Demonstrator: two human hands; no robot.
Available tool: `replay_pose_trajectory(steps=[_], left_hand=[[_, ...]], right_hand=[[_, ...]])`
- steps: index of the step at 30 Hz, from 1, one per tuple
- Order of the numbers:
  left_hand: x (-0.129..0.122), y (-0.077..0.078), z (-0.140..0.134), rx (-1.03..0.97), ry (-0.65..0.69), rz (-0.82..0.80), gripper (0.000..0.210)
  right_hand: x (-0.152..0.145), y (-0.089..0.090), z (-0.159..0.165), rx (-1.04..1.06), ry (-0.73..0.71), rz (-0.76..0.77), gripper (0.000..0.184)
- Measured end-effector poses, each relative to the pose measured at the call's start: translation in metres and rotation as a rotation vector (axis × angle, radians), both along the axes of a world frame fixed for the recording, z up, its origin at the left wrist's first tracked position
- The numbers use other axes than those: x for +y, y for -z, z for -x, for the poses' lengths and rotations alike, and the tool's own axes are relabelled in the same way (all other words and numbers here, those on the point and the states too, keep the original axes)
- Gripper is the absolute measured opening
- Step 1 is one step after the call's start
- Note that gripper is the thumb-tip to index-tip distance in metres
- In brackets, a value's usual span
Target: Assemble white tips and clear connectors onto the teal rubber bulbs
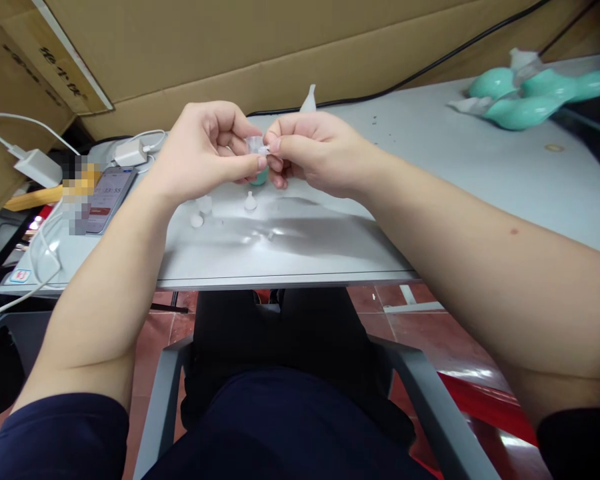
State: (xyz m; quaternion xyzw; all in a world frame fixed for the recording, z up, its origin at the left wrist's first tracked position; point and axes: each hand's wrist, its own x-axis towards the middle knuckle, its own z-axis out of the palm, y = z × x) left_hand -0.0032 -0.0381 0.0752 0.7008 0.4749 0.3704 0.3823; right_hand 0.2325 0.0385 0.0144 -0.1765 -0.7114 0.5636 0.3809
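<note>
My left hand is closed around a small translucent, cup-shaped plastic piece, above the tabletop. Mint green shows just below it; whether this is part of the same piece I cannot tell. Meeting it from the right, my right hand pinches a small whitish bit at the rim of the piece, too small to name. Behind the right hand rises a white pointed tip, its lower part hidden. Nearer to me on the table lie a small white funnel-shaped piece and a small round white piece.
Glossy mint-green bulbous objects with whitish ends lie at the back right. On the left are a phone, white chargers and cables. A cardboard wall and black cable border the grey table.
</note>
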Motion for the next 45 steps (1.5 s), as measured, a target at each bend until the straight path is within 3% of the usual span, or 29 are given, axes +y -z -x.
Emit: replay_pose_trajectory(steps=[4,8,11,13,16,19,23,29,34,45], left_hand=[[0.001,0.006,0.003,0.063,-0.046,-0.094,0.049],[0.008,0.014,0.006,0.165,-0.09,-0.22,0.048],[0.015,0.017,0.007,0.291,-0.061,-0.282,0.043],[0.019,0.018,0.007,0.368,-0.047,-0.325,0.036],[0.022,0.021,0.009,0.428,-0.044,-0.356,0.028],[0.022,0.022,0.01,0.458,-0.028,-0.348,0.023],[0.018,0.018,0.007,0.543,-0.011,-0.305,0.017],[0.019,0.014,0.009,0.721,0.053,-0.335,0.029],[0.019,0.013,0.011,0.801,0.116,-0.38,0.033],[0.015,0.008,0.001,0.872,0.133,-0.288,0.05]], right_hand=[[0.004,-0.001,-0.003,0.011,-0.059,0.102,0.036],[0.004,-0.014,-0.014,0.054,0.095,0.054,0.036],[-0.003,-0.026,-0.026,-0.128,0.186,-0.07,0.021],[-0.006,-0.029,-0.031,-0.367,0.226,-0.243,0.018],[-0.004,-0.023,-0.031,-0.557,0.201,-0.482,0.019],[0.001,-0.015,-0.026,-0.66,0.164,-0.575,0.019],[0.003,-0.011,-0.023,-0.755,0.139,-0.583,0.021],[0.004,-0.009,-0.024,-0.834,0.143,-0.579,0.021],[0.007,-0.008,-0.027,-0.769,0.144,-0.6,0.017],[0.008,-0.005,-0.031,-0.648,0.126,-0.589,0.007]])
